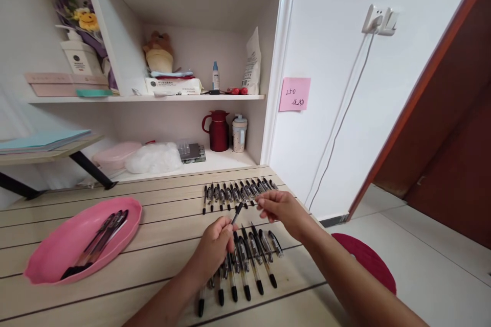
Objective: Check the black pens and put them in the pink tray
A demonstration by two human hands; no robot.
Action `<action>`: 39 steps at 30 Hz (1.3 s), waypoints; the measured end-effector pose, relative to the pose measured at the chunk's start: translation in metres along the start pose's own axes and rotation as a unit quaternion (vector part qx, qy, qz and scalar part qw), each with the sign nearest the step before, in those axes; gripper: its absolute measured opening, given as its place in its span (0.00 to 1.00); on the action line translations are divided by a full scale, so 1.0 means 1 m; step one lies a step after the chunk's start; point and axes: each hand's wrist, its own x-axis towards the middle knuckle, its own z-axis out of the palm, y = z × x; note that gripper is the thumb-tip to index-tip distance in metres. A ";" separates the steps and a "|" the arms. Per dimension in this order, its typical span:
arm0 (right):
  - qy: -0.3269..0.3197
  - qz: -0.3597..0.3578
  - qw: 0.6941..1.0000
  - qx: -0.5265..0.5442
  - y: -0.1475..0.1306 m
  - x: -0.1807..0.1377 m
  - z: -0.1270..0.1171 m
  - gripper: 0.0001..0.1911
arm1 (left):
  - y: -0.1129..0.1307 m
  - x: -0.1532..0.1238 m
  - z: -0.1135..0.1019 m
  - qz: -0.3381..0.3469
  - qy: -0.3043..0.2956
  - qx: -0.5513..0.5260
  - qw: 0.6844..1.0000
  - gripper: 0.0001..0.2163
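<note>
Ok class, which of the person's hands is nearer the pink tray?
Left. The left hand holds a pen to the right of the pink tray; the right hand is farther right.

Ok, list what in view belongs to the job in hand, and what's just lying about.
Likely the job's:
pen in left hand
near pen row
far pen row
pink tray
tray's pens

Likely lying about:
red jug
lidded cup
pink sticky note
spray bottle

Beyond the left hand (217,240), a red jug (219,133) stands beside a speckled cup (240,134); farther right, a pink note (294,94) sticks to the wall (326,36).
</note>
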 end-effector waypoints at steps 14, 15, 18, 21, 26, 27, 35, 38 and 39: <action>0.013 -0.015 0.989 0.149 0.009 0.051 0.040 0.12 | -0.009 0.018 -0.015 0.041 0.074 0.021 0.996 0.10; 0.002 -0.016 0.991 0.134 0.009 0.051 0.040 0.12 | -0.008 0.018 -0.015 0.048 0.074 0.029 0.996 0.10; -0.021 -0.014 0.994 0.104 0.009 0.048 0.039 0.12 | -0.004 0.016 -0.015 0.069 0.067 0.056 0.994 0.09; -0.029 -0.002 0.994 0.105 0.009 0.047 0.038 0.13 | -0.003 0.015 -0.014 0.073 0.057 0.066 0.994 0.09; -0.057 0.012 0.990 0.128 0.011 0.043 0.036 0.12 | -0.003 0.013 -0.012 -0.008 0.020 -0.009 1.000 0.10; -0.063 0.016 0.989 0.135 0.011 0.042 0.035 0.12 | -0.002 0.012 -0.012 -0.023 0.002 -0.032 0.999 0.11; -0.061 0.006 0.988 0.143 0.005 0.035 0.031 0.12 | 0.001 0.009 -0.012 -0.021 -0.046 -0.073 0.996 0.11; -0.060 -0.005 0.991 0.123 0.004 0.035 0.031 0.11 | 0.000 0.009 -0.010 -0.009 -0.030 -0.045 0.999 0.11; -0.059 -0.009 0.992 0.111 0.005 0.035 0.031 0.11 | 0.000 0.009 -0.010 -0.002 -0.022 -0.030 0.999 0.11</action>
